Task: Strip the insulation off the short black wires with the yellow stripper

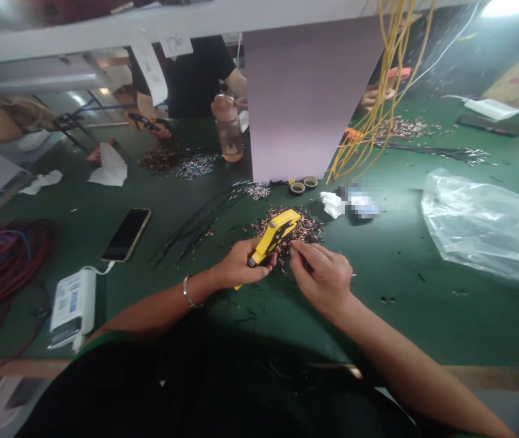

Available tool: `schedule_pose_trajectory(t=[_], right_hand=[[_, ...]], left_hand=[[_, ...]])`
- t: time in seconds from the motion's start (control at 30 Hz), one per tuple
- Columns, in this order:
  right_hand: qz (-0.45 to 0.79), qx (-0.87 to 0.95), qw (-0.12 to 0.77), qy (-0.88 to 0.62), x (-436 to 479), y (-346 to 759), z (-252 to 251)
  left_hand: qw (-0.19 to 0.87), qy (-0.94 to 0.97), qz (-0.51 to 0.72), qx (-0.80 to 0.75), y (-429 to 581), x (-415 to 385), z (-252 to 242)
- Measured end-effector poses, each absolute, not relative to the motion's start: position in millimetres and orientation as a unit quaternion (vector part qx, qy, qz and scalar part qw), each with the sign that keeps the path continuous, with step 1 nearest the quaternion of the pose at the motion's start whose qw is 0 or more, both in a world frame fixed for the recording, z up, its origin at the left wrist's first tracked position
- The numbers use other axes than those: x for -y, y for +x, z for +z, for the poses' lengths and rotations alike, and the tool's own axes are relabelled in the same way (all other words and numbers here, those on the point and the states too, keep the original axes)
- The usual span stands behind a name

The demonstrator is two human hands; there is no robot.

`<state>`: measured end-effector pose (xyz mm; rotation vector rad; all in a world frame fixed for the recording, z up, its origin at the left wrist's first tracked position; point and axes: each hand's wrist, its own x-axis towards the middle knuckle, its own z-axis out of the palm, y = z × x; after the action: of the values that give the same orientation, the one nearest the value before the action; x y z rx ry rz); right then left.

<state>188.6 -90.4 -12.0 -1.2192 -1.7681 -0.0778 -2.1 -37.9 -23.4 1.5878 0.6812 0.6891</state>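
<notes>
My left hand [246, 263] is wrapped round a yellow-and-black wire stripper [277, 231], its head pointing up and to the right. Close by on the right, my right hand [323, 271] is closed in a pinch near the tool; whatever lies between its fingertips is too small to make out. Beyond both hands spreads a pile of short, copper-tipped wire pieces [309, 226], partly hidden by the stripper. Long black wires [195, 222] lie left of the pile, with silvery ends near a small heap of light-coloured pieces [259, 191].
On the left are a phone [126, 235], a white power bank [73, 307] and coiled red wires [6, 267]. A clear plastic bag [482, 225] lies right. Yellow wires [389, 79] hang beside an upright panel [305, 103]. A bottle [230, 131] and other people's hands are across the table.
</notes>
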Motion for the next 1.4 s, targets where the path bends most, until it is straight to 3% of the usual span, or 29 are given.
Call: schedule_pose_trajectory(t=[0.2,0.3,0.63,0.77,1.4], right_hand=[[0.046,0.717,0.488,-0.496,94.5,186.3,-7.1],[0.049,0.719,0.482,-0.499,94.2,186.5,-8.0],[0.096,0.703,0.486,-0.51,94.5,184.0,-8.2],[0.122,0.702,0.475,-0.516,93.6,186.2,-7.3],[0.21,0.685,0.478,-0.508,86.6,191.6,-7.1]], left_hand=[[0.626,0.667,0.294,-0.277,-4.9,35.2,-21.3],[0.592,0.691,0.297,-0.29,-4.2,35.6,-21.1],[0.239,0.851,0.321,-0.339,-3.8,41.1,-27.7],[0.151,0.87,0.334,-0.331,-4.9,39.8,-34.5],[0.087,0.885,0.316,-0.33,-6.8,40.4,-40.4]])
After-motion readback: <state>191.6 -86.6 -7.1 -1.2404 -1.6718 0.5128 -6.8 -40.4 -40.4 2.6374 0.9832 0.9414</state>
